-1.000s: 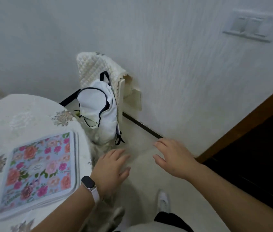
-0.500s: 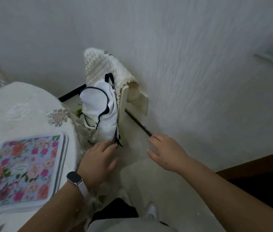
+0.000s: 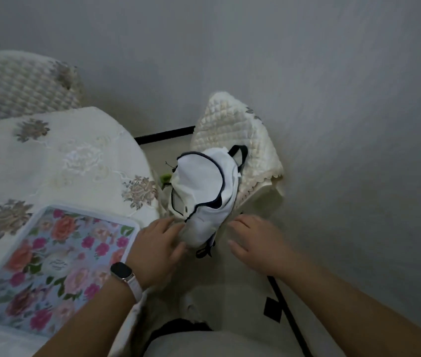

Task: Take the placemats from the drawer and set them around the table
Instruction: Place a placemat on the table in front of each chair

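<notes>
A floral placemat [image 3: 57,264] with pink and orange flowers lies on the round table [image 3: 57,155], which wears a cream embroidered cloth. My left hand [image 3: 156,249], a watch on its wrist, reaches past the table's edge, its straight fingers touching the bottom of a white backpack [image 3: 204,194]. My right hand [image 3: 255,243] hovers open on the backpack's other side, fingers spread. Neither hand holds anything. No drawer is in view.
The white backpack hangs on a chair [image 3: 240,140] with a quilted cream cover, standing against the white wall. A second quilted chair [image 3: 23,83] stands beyond the table at top left. A black baseboard strip [image 3: 289,313] runs along the floor on the right.
The view has swung left and down and darkened. Both hands have moved forward to the hanging backpack; the left now touches it. The light switch and the dark doorway have left the view.
</notes>
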Motion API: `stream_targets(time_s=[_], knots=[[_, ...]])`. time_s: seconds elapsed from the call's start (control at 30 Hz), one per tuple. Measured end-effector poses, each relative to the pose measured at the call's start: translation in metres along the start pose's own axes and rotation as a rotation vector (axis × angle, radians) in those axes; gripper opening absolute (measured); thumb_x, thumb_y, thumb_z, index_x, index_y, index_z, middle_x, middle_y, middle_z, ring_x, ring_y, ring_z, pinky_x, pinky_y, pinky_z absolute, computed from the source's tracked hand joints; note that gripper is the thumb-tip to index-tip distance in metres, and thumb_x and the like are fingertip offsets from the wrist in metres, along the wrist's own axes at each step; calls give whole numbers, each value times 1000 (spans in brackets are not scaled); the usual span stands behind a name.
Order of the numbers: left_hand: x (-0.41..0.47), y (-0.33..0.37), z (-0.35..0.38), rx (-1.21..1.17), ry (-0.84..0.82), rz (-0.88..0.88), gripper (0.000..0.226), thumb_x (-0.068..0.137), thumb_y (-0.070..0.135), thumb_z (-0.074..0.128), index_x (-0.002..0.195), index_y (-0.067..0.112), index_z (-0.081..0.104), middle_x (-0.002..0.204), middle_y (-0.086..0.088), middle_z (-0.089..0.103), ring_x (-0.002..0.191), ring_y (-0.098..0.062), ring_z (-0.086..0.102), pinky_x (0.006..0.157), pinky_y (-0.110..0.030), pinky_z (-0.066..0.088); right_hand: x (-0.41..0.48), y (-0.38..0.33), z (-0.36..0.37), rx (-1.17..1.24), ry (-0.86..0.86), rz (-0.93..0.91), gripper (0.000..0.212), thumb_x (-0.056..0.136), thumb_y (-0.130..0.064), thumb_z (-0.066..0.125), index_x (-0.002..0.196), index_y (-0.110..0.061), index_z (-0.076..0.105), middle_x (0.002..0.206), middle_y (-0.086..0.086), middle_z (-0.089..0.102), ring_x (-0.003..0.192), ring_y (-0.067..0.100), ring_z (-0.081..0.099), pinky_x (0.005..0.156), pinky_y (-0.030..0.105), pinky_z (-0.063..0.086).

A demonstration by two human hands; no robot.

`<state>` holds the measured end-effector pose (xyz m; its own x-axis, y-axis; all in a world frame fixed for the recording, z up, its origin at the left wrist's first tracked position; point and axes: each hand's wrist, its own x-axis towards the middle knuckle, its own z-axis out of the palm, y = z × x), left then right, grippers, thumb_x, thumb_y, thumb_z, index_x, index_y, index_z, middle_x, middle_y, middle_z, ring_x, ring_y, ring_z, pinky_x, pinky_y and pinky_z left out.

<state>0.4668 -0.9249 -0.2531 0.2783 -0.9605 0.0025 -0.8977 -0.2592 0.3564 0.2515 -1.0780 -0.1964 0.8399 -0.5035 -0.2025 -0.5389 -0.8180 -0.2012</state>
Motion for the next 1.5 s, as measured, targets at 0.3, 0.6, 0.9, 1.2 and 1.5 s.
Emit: stream_targets(time_s=[0.3,0.6,0.9,1.2,1.5], knots=[[17,-82,-39,18,126,-240,55,86,50,43,128,19,62,131,-9,61,116,-32,57,90,-48,52,118,-36,-23,-18,-17,-214,53,90,-49,35,126,-18,59,122,-1,60,107,20,57,87,38,50],[-79,-133,-38,1,198,-667,61,88,51,39,129,12,62,129,-16,62,110,-37,61,86,-52,54,211,-121,-3,-99,-169,-605,61,89,-53,29,134,-19,54,132,3,55,116,24,53,93,40,47],[-145,-105,-34,-11,270,-1100,51,88,46,44,119,13,68,124,-10,65,110,-32,62,86,-46,55,260,-191,25,-123,-297,-953,55,95,-50,32,139,-20,47,135,2,50,118,23,50,96,40,44],[-146,-78,5,-495,631,-1671,37,91,24,61,125,7,60,123,-11,56,116,-26,51,96,-32,38,298,-189,58,-7,-516,-853,50,96,-41,46,142,-22,44,139,0,46,122,21,48,98,37,43],[-123,-76,6,-780,1057,-1899,8,95,23,56,89,29,55,85,-6,63,73,-33,64,71,-57,57,306,-194,78,179,-644,-623,55,95,-32,52,145,-14,36,142,10,37,122,25,47,93,31,39]])
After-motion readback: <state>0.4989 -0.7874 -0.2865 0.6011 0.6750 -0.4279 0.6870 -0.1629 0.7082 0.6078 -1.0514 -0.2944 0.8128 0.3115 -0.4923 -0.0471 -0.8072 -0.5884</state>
